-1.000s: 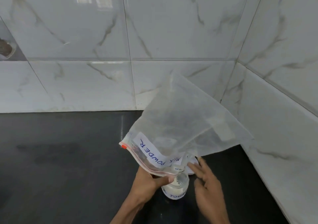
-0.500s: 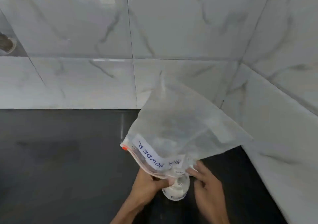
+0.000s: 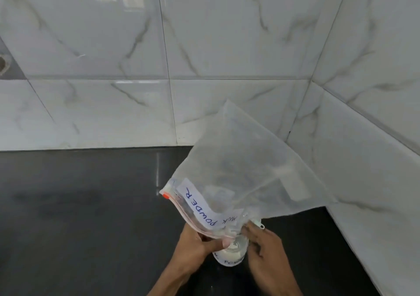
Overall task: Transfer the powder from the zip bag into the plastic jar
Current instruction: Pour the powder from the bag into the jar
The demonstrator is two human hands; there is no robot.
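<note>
Everything here sits relative to the plastic jar (image 3: 231, 253), which stands upright on the black countertop (image 3: 79, 216) near the bottom of the view, close to the corner where the marble-look tile walls (image 3: 204, 45) meet.

Just left of the jar is the left hand (image 3: 197, 244), fingers curled and thumb pressed over, pinching the zip edge of the zip bag (image 3: 245, 170) right beside the jar's mouth. So that grip is closed tight on the bag's opening.

Straight above the jar, the bag is tipped upside down, its open corner pointed into the jar's mouth and the rest of it fanning up and to the right toward the wall corner. A white label (image 3: 200, 207) reading "POWDER" runs along the zip edge, up and left of the jar, with a small red tab at the far end. The bag looks mostly see-through. White powder (image 3: 229, 256) sits in the lower part of the jar.

Right of the jar, the right hand (image 3: 266, 250) has its fingertips nipped onto the other side of the bag's opening, a narrow pinch, rest of the fingers loosely bent.
</note>
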